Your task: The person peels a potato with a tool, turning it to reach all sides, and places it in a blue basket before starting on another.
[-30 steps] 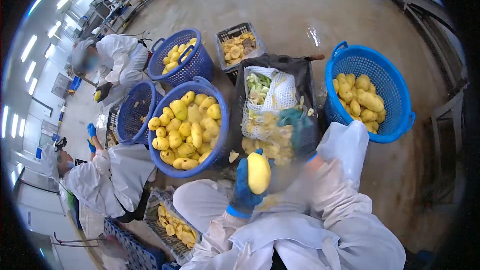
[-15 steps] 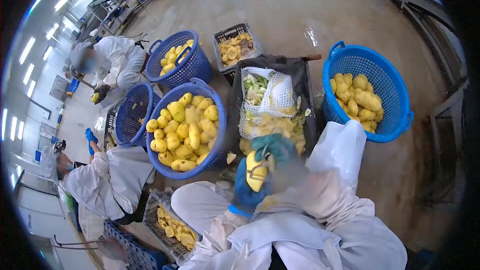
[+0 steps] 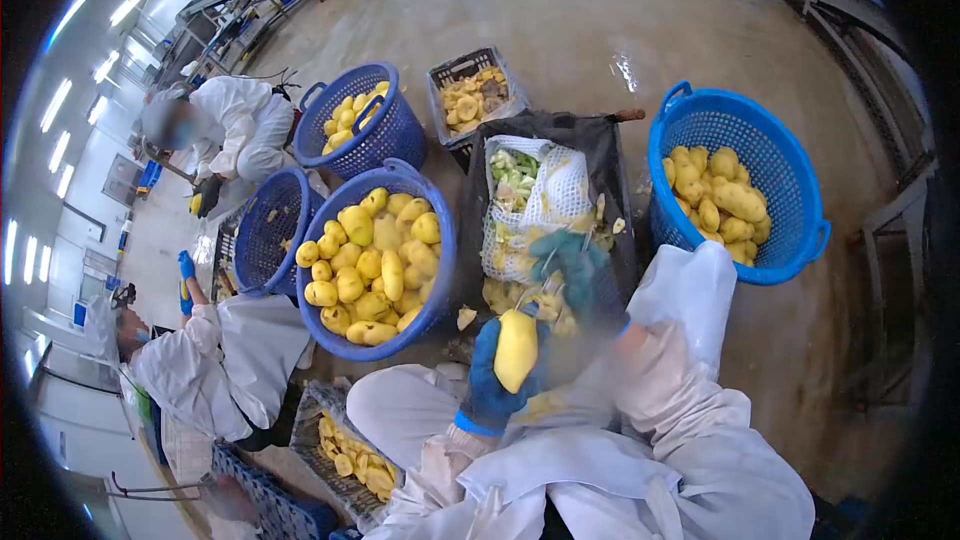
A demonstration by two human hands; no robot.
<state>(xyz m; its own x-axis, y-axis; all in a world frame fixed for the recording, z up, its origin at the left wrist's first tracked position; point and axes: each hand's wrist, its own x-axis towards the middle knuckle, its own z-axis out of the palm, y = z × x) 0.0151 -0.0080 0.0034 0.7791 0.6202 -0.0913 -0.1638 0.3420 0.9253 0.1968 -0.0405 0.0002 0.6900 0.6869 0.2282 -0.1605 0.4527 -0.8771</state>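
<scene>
My left hand [image 3: 488, 380], in a blue glove, is closed around a smooth, peeled yellow fruit [image 3: 516, 351] shaped like a mango. The fruit stands tilted, its narrow end toward me. Just beyond it is my right hand [image 3: 572, 265], in a blue-green glove, fingers curled round a peeler [image 3: 548, 286] whose metal end shows only in part and is blurred. Below both hands sits a black-lined bin [image 3: 622, 190] with white foam netting [image 3: 565, 190] and green and yellow peelings [image 3: 513, 180] in it.
A blue-violet basket [image 3: 447, 270] of yellow fruit stands to my left, a bright blue basket [image 3: 795, 185] of fruit to my right. Crates of slices sit ahead [image 3: 434, 90] and lower left [image 3: 302, 430]. Two co-workers in white [image 3: 215, 380] sit at left.
My right hand and the peeler have moved off the fruit, up and away over the bin. In my left hand the fruit now stands more upright, its side fully exposed.
</scene>
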